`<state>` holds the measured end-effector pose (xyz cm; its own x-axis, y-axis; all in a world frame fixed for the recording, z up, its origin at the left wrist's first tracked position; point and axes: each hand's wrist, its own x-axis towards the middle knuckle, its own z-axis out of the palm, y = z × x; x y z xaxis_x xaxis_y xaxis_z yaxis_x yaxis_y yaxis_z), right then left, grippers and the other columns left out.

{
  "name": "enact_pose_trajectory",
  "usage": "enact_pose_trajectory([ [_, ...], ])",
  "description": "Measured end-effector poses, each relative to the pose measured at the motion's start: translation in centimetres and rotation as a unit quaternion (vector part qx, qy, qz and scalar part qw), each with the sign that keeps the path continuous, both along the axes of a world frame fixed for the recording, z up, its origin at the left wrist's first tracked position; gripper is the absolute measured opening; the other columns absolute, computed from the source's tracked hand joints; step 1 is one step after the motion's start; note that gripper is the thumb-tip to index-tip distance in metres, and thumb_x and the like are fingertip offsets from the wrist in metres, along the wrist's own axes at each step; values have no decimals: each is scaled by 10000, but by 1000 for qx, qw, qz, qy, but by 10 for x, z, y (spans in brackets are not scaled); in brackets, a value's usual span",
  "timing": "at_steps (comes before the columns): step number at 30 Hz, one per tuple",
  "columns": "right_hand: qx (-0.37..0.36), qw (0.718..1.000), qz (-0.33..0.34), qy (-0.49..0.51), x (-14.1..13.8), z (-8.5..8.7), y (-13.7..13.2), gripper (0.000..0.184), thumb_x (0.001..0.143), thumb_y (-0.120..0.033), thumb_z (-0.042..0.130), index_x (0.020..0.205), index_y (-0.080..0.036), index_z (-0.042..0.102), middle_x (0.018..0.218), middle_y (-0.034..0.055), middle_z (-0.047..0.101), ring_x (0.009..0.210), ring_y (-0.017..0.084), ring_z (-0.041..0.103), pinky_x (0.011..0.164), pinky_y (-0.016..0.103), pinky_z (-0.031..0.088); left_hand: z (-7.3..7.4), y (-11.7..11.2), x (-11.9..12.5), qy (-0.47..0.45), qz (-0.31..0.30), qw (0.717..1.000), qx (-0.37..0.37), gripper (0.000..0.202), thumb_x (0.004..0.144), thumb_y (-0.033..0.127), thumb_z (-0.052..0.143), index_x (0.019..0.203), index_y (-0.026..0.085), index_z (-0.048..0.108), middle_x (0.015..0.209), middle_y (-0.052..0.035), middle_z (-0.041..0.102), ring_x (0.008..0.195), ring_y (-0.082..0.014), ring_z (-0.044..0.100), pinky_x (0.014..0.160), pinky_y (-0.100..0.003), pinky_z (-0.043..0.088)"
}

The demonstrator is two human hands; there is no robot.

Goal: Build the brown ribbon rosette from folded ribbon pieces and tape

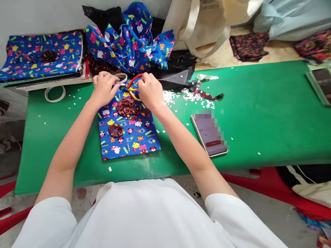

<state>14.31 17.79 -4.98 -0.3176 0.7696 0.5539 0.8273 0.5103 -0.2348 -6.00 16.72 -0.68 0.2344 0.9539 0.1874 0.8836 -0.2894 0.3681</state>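
My left hand [106, 88] is closed at the far edge of a folded blue cartoon-print cloth [129, 141], its fingers on a roll of white tape [122, 78]. Just to the right, my right hand [151, 91] is closed around scissors [133, 90] with red and yellow handles; their blades are hard to make out between the hands. On the cloth, below both hands, lies a heap of small dark brown pieces [126, 106]. Nearer to me is a brown ring-shaped patch [116, 130].
The green tabletop [258, 110] carries a phone [209, 134], scattered white bits [191, 98] and another tape roll [55, 93]. Crumpled blue cloth [131, 44] is piled behind my hands, beside a cream bag [204, 27]. More folded blue cloth [41, 55] sits back left.
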Motion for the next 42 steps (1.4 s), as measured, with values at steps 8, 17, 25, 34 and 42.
enact_pose_trajectory([
  [8,-15,999,-40,0,26,3,-11,212,796,28,420,773,-155,524,877,90,530,950,250,623,767,421,548,-24,33,-15,-74,33,996,43,135,876,261,602,851,146,667,906,4,706,1022,-158,631,1077,-391,397],
  [17,-13,985,-106,132,36,10,-56,72,785,-194,527,809,-231,469,668,10,541,584,154,546,513,304,441,9,-55,4,-245,81,957,131,110,920,307,501,883,212,544,807,-9,679,801,-155,676,808,-324,527],
  [25,-20,982,3,186,24,12,-89,82,705,-192,487,779,-228,481,639,-6,612,539,133,558,499,260,408,-22,-106,0,-277,50,949,139,237,923,253,459,1156,249,417,867,-12,607,824,-145,686,743,-292,552],
  [34,23,994,41,99,23,3,-93,209,791,-413,607,733,-216,568,558,-13,606,481,123,535,473,252,392,-32,-115,-7,-244,64,962,103,356,907,276,519,1254,243,449,915,-21,662,873,-153,697,808,-289,569],
  [42,88,989,92,69,23,4,-92,161,809,-361,606,746,-216,576,587,-8,625,515,117,542,495,235,419,-29,-118,-5,-258,63,957,119,218,966,319,464,1170,243,456,899,-6,670,829,-114,706,731,-225,562],
])
